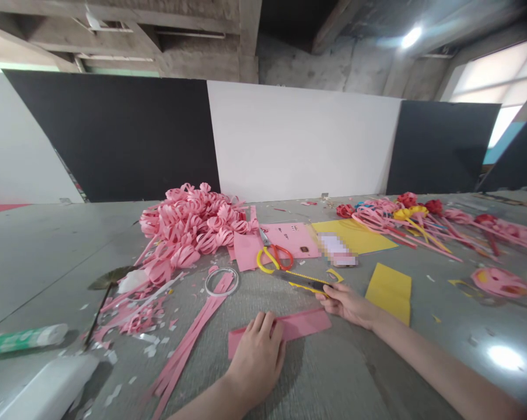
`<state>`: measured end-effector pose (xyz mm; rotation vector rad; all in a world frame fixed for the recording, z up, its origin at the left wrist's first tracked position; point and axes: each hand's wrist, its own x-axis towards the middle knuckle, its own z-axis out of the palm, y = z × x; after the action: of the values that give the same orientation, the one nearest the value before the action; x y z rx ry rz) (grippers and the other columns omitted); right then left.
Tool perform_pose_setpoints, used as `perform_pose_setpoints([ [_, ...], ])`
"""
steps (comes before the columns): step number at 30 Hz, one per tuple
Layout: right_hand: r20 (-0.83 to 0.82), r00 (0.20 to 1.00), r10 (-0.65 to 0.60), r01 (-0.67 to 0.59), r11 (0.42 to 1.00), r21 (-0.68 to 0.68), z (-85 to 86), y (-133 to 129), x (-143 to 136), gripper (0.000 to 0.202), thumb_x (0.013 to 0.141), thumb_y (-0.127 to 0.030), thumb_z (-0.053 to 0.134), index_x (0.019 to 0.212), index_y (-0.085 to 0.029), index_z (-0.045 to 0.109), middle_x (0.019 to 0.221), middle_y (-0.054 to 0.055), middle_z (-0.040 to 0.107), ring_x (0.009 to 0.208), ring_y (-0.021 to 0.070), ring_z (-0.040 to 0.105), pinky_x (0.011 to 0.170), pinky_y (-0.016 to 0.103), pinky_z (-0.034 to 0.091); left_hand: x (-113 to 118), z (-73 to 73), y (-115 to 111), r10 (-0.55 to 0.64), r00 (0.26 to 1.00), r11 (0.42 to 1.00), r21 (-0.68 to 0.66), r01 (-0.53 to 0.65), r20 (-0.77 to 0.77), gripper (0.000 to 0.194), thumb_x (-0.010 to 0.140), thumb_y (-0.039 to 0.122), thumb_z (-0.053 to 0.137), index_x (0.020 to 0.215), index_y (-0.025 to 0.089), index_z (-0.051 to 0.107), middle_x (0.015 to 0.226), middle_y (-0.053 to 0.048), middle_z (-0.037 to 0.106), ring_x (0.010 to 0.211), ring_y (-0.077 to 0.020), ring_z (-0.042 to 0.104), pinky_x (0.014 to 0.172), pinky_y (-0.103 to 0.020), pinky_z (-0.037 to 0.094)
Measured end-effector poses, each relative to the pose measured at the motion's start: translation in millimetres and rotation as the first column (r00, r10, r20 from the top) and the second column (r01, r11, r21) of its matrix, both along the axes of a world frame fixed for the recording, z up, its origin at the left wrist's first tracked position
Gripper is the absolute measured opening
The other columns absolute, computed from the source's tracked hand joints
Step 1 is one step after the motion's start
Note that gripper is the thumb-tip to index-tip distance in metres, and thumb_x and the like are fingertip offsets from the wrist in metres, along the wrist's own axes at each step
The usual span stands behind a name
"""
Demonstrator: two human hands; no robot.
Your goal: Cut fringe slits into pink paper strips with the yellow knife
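"On the grey surface [324,373], where is the pink paper strip [304,324]?"
"Beneath the person's left hand [258,356], laid over it unclenched, fingers bent."
"And the right hand [348,303]?"
"Grasping a yellow utility knife [304,282], its far end just beside the scissors [269,246]."

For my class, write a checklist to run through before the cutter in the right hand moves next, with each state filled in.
1. Left hand on the pink paper strip: ok.
2. Right hand gripping the cutter: ok.
3. Cutter's blade locked: cannot tell.
4. Scissors well away from the cutter: not ok, their handles lie close to its far end.
5. Scraps cleared away: not ok, many lie to the left.
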<state>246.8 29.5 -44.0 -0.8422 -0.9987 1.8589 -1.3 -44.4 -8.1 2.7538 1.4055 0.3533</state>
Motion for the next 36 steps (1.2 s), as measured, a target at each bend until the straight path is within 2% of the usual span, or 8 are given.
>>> perform_pose_setpoints([
  [8,-0.096,0.995,-0.041,0.043,0.999,0.013,6.3,-0.3,-3.1,0.019,0.075,-0.030,0.060,0.077,-0.016,0.048,0.068,-0.001,0.047,0.047,0.0026,0.029,0.044,0.015,0.026,-0.6,2.7,0.7,-0.039,0.999,0.999,0.022,0.040,-0.016,0.026,0.081,0.014,0.039,0.105,0.023,0.047,0.098,-0.005,0.047,0.089,-0.0204,0.044,0.076,-0.035,0.041],
  [15,-0.169,0.985,-0.022,0.030,0.999,0.044,12.6,-6.5,-2.6,0.018,0.078,-0.032,0.055,0.086,-0.016,0.056,0.079,0.005,0.058,0.058,0.0069,0.045,0.056,0.021,0.038,1.0,-5.6,4.9,-0.259,0.966,0.963,0.075,0.258,0.011,0.035,0.078,0.004,0.037,0.111,0.012,0.044,0.117,-0.010,0.046,0.108,-0.0201,0.040,0.091,-0.033,0.036],
  [18,-0.161,0.987,0.015,0.003,0.994,0.110,12.6,-9.2,-2.8,0.016,0.077,-0.027,0.057,0.090,-0.018,0.056,0.086,0.006,0.060,0.060,0.0070,0.050,0.058,0.020,0.039,2.5,-3.2,2.9,-0.273,0.962,0.960,0.064,0.274,-0.021,0.029,0.078,0.006,0.039,0.104,0.013,0.047,0.111,-0.009,0.049,0.103,-0.0210,0.044,0.086,-0.034,0.040],
  [22,-0.089,0.994,0.061,-0.044,0.984,0.175,16.5,-14.2,-3.8,0.033,0.075,-0.022,0.058,0.107,-0.027,0.048,0.102,0.003,0.055,0.068,0.0094,0.056,0.065,0.024,0.042,6.6,3.4,-2.7,-0.268,0.955,0.960,0.050,0.276,-0.127,0.022,0.078,0.011,0.043,0.097,0.018,0.049,0.097,-0.005,0.053,0.087,-0.0221,0.050,0.070,-0.036,0.046],
  [26,-0.036,0.996,0.082,-0.072,0.974,0.212,24.1,-16.4,-7.4,0.040,0.068,-0.016,0.062,0.103,-0.029,0.047,0.100,0.000,0.051,0.075,0.0123,0.056,0.070,0.029,0.043,12.0,3.4,-5.3,-0.318,0.938,0.943,0.052,0.327,-0.141,0.022,0.080,0.012,0.041,0.101,0.017,0.048,0.107,-0.006,0.051,0.094,-0.0216,0.047,0.076,-0.035,0.044],
  [29,-0.060,0.997,0.055,-0.041,0.976,0.214,28.2,-13.4,-11.5,0.018,0.076,-0.031,0.056,0.090,-0.023,0.050,0.076,-0.002,0.053,0.063,0.0106,0.052,0.068,0.030,0.042,15.9,3.3,-5.5,-0.359,0.925,0.929,0.049,0.367,-0.128,0.027,0.082,0.012,0.039,0.109,0.016,0.044,0.113,-0.007,0.049,0.099,-0.0214,0.045,0.081,-0.034,0.042],
  [32,-0.022,1.000,-0.004,0.009,0.973,0.231,32.4,-10.1,-13.6,0.028,0.083,-0.045,0.041,0.079,-0.019,0.050,0.056,-0.004,0.047,0.044,0.0077,0.041,0.057,0.027,0.040,17.6,6.3,-5.8,-0.352,0.928,0.933,0.028,0.358,-0.123,0.033,0.082,0.014,0.040,0.115,0.019,0.040,0.109,-0.006,0.050,0.095,-0.0220,0.047,0.076,-0.035,0.045],
  [36,0.031,0.987,-0.158,0.148,0.967,0.208,44.7,-10.9,-8.9,0.019,0.076,-0.037,0.054,0.083,-0.020,0.050,0.076,0.000,0.055,0.057,0.0103,0.050,0.054,0.024,0.038,16.2,7.2,-5.7,-0.298,0.953,0.954,0.017,0.299,-0.049,0.027,0.083,0.016,0.039,0.109,0.020,0.046,0.109,-0.006,0.050,0.096,-0.0221,0.046,0.080,-0.037,0.043],
])
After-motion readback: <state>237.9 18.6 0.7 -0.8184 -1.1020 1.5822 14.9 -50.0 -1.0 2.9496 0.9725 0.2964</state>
